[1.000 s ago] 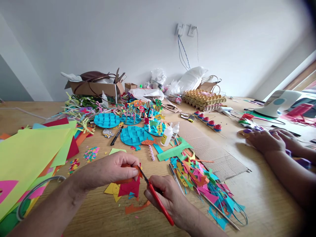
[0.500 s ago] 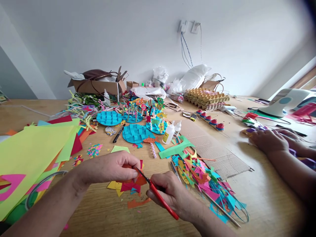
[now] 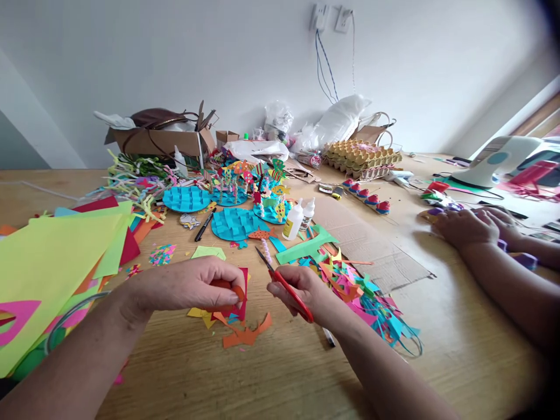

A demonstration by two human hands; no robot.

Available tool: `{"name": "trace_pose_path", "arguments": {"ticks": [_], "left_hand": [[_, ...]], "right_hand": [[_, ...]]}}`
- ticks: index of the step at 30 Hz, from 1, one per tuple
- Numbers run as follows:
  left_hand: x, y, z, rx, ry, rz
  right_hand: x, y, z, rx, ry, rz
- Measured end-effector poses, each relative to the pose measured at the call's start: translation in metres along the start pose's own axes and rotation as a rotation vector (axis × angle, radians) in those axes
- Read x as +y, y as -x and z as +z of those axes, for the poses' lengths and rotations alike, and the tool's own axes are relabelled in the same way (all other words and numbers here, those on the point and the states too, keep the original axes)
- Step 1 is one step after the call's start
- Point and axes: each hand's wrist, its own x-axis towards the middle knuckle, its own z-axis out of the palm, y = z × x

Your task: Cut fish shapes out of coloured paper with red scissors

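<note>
My left hand (image 3: pixel 192 283) is closed on a small piece of orange paper (image 3: pixel 237 292), mostly hidden by the fingers. My right hand (image 3: pixel 306 286) grips red-handled scissors (image 3: pixel 294 296), whose dark blades point up and left, apart from the paper. Below the hands, cut orange paper scraps (image 3: pixel 247 336) lie on the wooden table. Red paper (image 3: pixel 244 309) and yellow scraps (image 3: pixel 201 317) show beneath my left hand. Behind it lies a light green paper piece (image 3: pixel 209 252).
Coloured sheets (image 3: pixel 65 245) are stacked at left. Blue paper discs (image 3: pixel 240 224) with decorations, glue bottles (image 3: pixel 293 220) and a black marker (image 3: pixel 204 226) stand or lie ahead. Paper scraps (image 3: pixel 371 303) and cardboard (image 3: pixel 371 245) are at right, near another person's hands (image 3: pixel 470 227).
The scissors have come away from the orange paper, and their blades now point more upward. More orange scrap lies on the table below. The view has shifted slightly.
</note>
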Motion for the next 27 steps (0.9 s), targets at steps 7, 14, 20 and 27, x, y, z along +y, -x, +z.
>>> {"name": "trace_pose_path", "arguments": {"ticks": [7, 14, 20, 27], "left_hand": [[0.005, -0.006, 0.008, 0.022, -0.122, 0.005], [0.006, -0.004, 0.003, 0.133, -0.201, -0.004], [0.022, 0.002, -0.017, 0.254, -0.391, -0.071], [-0.011, 0.054, -0.026, 0.16, -0.567, -0.338]], "right_hand": [[-0.005, -0.004, 0.003, 0.102, 0.592, 0.057], [-0.001, -0.003, 0.004, 0.109, 0.686, 0.06], [-0.003, -0.001, 0.006, 0.082, 0.734, 0.024], [-0.003, -0.001, 0.006, 0.042, 0.8, -0.011]]}}
